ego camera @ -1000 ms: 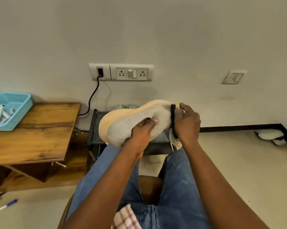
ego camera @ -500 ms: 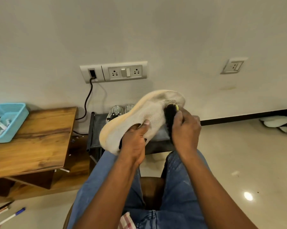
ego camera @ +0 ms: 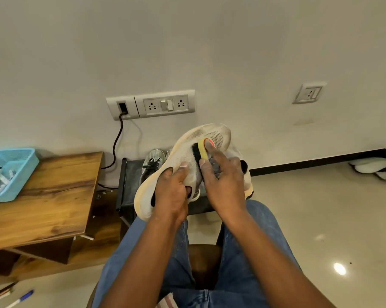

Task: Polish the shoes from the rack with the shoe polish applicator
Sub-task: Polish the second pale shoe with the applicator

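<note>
seated above denim knees, gripping a white knit shoe in the left hand, thumb curled over its side, toe tilted up toward the wall. pinching the yellow-backed polish applicator in the right hand, black bristles against the toe mesh. behind, a grey sneaker on the dark rack.

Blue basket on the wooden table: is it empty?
No, the blue basket on the wooden table holds several white marker-like items.
</note>
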